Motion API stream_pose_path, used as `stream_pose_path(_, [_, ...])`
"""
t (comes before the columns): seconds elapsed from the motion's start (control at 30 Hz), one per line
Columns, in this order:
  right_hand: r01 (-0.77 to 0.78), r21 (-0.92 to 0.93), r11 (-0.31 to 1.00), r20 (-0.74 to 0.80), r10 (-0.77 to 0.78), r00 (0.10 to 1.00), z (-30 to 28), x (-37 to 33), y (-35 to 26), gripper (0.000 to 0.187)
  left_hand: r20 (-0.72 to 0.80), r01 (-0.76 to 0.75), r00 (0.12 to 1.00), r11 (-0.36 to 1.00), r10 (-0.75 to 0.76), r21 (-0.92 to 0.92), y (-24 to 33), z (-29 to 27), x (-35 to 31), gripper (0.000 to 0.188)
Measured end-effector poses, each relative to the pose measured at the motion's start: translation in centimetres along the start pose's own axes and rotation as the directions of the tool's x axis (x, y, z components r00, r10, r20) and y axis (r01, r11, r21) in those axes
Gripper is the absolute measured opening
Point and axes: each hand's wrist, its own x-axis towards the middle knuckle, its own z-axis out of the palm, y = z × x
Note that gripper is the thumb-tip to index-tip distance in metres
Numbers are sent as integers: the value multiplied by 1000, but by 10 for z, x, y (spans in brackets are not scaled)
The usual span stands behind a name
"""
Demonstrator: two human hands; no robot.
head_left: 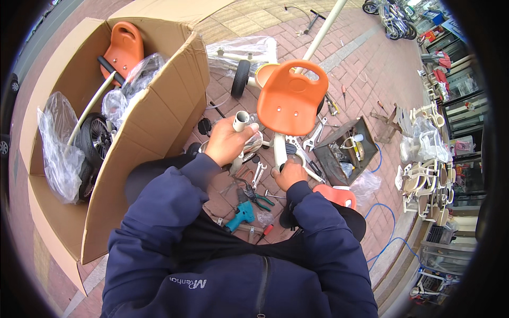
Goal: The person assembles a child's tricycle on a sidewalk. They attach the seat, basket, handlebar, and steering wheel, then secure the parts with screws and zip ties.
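My left hand (227,143) is closed around a cream-white metal tube (241,120), its hollow end pointing up. To the right, my right hand (291,174) grips the lower end of a cream frame tube (279,148) under an orange molded seat (291,100). The seat has a handle slot at its top and two bolts in its middle. Behind it are a black wheel (240,78) and a long cream pole (323,32) rising away. The lower part of the left tube is hidden by my hand.
A large open cardboard box (159,114) at left holds another orange seat (125,50), wheels and plastic wrap. On the brick paving lie a teal power tool (242,214), pliers (254,197) and wrenches (316,132). A metal toolbox (334,168) stands at right, with a blue hose (393,217) beyond.
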Motion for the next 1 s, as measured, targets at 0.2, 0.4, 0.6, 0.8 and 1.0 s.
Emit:
stream_pose_path(0.2, [116, -63, 991, -187, -126, 974, -122, 17, 6, 59, -56, 4, 998, 991, 4, 137, -43, 43, 0, 30])
stream_pose_path(0.4, [265, 267, 927, -449, -123, 885, -149, 24, -3, 57, 88, -113, 992, 933, 88, 341, -65, 82, -7, 31])
stream_pose_path(0.6, [349, 431, 833, -485, -112, 867, -147, 20, -17, 52, 61, 16, 997, 915, -45, 404, -74, 105, -1, 31])
stream_pose_path(0.8, [383, 460, 801, -456, -157, 876, -140, 18, -23, 55, -52, 56, 998, 878, -35, 476, -85, 115, 9, 27])
stream_pose_path(1.0, [414, 387, 824, -397, -257, 881, -129, 17, -28, 61, 56, 53, 995, 932, -78, 358, -99, 105, 9, 36])
